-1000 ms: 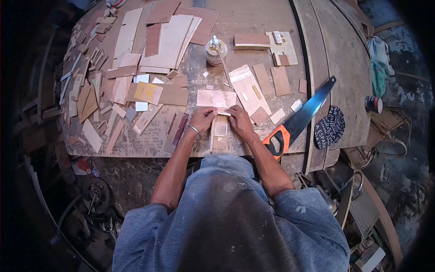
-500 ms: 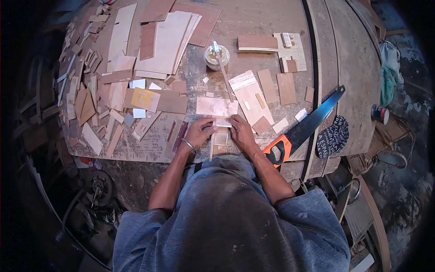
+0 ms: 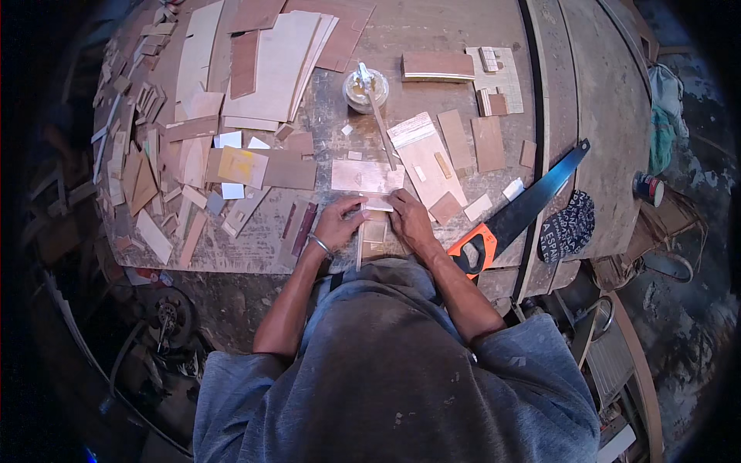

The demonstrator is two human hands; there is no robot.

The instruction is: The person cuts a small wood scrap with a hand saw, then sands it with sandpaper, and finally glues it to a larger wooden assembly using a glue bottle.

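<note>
Between my hands is a small pale wood strip [image 3: 378,204], its two ends pinched in my fingers. My left hand [image 3: 337,224] is closed on the left end; my right hand [image 3: 411,221] is closed on the right end. Just below the strip, close to my body, lies a small wooden assembly [image 3: 374,231] with a thin upright-looking stick along its left side. Beyond my fingers rests a flat rectangular plywood piece [image 3: 363,176]. A jar of pale glue [image 3: 365,91] stands farther off, with a long wooden stick [image 3: 382,131] leaning out of it toward me.
A handsaw with an orange handle [image 3: 472,251] lies to the right, beside a dark patterned cloth cap [image 3: 567,228]. Plywood sheets [image 3: 278,69] are stacked at the far left, with many scraps [image 3: 143,181] nearer the left edge. A wooden block [image 3: 438,66] sits beyond the jar.
The view has shifted slightly, so the table's things sit a little higher and to the left. Both hands keep their grip on the strip, almost unmoved.
</note>
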